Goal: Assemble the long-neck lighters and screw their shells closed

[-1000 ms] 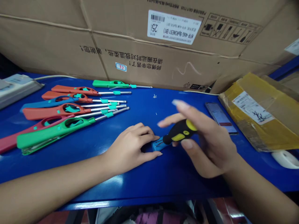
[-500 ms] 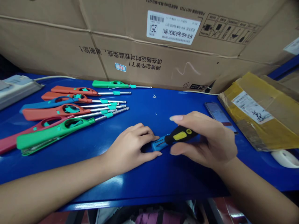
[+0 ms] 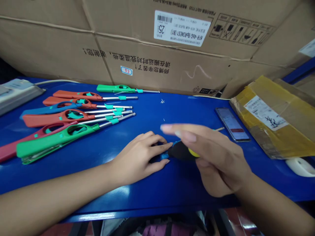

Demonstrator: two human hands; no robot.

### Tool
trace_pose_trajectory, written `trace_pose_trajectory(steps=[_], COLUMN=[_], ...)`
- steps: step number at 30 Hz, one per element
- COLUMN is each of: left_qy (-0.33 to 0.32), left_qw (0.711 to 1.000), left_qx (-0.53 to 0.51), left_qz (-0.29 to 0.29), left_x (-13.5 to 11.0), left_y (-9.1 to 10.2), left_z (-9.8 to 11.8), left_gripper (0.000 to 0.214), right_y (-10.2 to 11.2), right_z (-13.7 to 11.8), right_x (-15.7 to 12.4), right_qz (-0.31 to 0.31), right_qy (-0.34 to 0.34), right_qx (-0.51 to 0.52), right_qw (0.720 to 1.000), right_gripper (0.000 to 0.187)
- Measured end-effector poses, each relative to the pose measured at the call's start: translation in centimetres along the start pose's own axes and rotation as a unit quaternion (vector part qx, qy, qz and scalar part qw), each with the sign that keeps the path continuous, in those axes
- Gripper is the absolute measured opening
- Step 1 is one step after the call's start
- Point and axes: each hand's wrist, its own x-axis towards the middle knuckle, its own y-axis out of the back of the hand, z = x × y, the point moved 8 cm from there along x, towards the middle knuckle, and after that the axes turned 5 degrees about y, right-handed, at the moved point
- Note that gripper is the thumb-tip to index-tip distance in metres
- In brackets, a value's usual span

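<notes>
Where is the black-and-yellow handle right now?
In the head view, the handle is below and right of centre, between the left hand and the right hand, which partly hides it; its black end is close to the blue piece.

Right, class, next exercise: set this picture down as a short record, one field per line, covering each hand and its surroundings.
Left hand: on a blue piece, mostly hidden
Right hand: at a black-and-yellow handle, grip partly hidden
Surface: blue table
Left side: long-necked lighters, several colours
Right side: phone, taped box
Behind: large carton, print upside down
</notes>
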Motion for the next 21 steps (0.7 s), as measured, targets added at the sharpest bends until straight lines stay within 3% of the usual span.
trace_pose_trajectory(steps=[4,10,14,17,21], left_qy=[-0.003,0.004,0.006,-0.007,-0.003], left_qw=[1.0,1.0,1.0,1.0,1.0], left_qx=[-0.002,-0.006,-0.011,-0.014,-0.016], left_qz=[-0.007,-0.001,-0.002,0.005,0.009], left_x=[0.03,0.08,0.08,0.0,-0.06], left_y=[-0.27,-0.01,-0.1,-0.19,-0.22], left_z=[-0.18,-0.14,-0.27,-0.27,-0.35], left_gripper=[0.031,0.029,0.031,0.03,0.025], right_y=[0.33,0.44,0.56,0.87,0.58], right_z=[0.54,-0.11,0.42,0.64,0.77], right_x=[-0.02,0.31,0.24,0.27,0.49], right_qz=[-0.009,-0.005,-0.006,-0.004,-0.009], right_qy=[-0.038,0.019,-0.023,-0.032,-0.027], right_qx=[-0.047,-0.009,-0.018,-0.054,0.024], right_qw=[0.998,1.0,1.0,0.998,0.999], right_gripper=[0.019,0.033,0.025,0.03,0.037])
